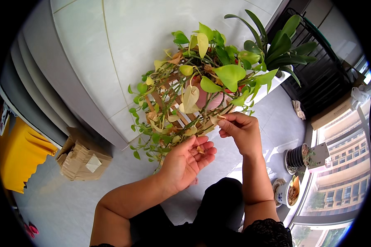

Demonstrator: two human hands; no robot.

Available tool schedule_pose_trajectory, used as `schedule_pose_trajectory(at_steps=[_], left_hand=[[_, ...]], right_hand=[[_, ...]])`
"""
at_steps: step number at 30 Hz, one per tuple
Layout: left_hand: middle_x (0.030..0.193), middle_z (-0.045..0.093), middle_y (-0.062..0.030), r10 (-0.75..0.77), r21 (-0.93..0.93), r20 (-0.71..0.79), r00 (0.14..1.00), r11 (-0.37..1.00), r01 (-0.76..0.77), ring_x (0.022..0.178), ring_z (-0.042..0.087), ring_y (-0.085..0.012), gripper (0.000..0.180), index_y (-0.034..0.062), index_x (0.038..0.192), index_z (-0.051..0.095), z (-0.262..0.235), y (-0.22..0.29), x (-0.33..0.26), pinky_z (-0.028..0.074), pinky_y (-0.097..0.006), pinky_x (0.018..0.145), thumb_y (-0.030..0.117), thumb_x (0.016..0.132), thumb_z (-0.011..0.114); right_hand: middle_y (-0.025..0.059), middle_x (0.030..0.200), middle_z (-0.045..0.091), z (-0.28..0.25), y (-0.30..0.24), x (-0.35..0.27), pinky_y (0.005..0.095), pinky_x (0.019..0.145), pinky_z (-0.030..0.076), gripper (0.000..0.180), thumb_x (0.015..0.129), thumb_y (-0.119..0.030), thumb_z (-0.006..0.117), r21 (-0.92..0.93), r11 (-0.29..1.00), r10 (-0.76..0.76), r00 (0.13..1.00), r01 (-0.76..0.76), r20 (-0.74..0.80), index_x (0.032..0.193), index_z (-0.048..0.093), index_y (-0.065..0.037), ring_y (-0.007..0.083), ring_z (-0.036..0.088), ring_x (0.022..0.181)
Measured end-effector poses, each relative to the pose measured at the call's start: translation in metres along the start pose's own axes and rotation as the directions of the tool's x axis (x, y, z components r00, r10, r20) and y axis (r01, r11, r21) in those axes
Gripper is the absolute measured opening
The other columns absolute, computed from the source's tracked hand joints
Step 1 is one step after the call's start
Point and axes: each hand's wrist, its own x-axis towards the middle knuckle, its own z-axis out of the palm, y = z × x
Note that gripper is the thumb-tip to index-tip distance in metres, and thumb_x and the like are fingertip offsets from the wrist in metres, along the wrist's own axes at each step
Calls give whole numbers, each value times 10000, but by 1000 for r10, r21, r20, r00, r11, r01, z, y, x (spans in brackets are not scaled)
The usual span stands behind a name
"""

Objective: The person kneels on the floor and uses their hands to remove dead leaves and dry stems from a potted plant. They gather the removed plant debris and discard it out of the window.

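Pinched in the right hand (239, 129) is a dry leaf (215, 119); scraps (200, 150) rest in the open, cupped left hand (188, 158). It is best plucked gently, sparing healthy stems.

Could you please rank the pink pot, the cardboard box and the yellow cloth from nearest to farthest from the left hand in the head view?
1. Pink pot, above the left hand.
2. Cardboard box, to its left.
3. Yellow cloth, far left.

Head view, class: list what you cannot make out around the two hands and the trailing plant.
- Pink pot: mostly hidden by leaves.
- Bits in left hand: too small to identify.
- Right hand fingertips: the pinched piece is barely visible.
- Wooden stand: base hidden behind vines.
- Cardboard box: contents unseen.
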Motion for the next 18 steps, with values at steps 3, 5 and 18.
schedule_pose_trajectory(at_steps=[3,5,18], left_hand=[[1061,562,-137,15,3,7,1000,1000,-15,1025,561,-275,358,-18,1108,535,4,0,4,454,-385,939,295,951,462],[1063,561,-135,24,-2,16,1000,1000,-24,1031,558,-275,369,-22,1118,530,7,0,7,453,-380,941,299,951,461],[1017,540,-75,6,-142,60,998,990,3,918,514,-183,332,34,1066,540,29,4,11,431,-370,944,333,966,435]], right_hand=[[75,773,645,-4,1,1,223,552,539,127,834,-50,655,420,878,215,973,-228,80,920,634,41,137,630,617],[72,777,639,-3,7,4,213,537,544,119,857,-45,619,674,687,313,948,-270,60,938,609,40,124,626,612],[109,843,619,13,-21,-25,289,642,512,245,676,84,671,-582,402,-676,658,707,332,897,669,-24,230,628,740]])
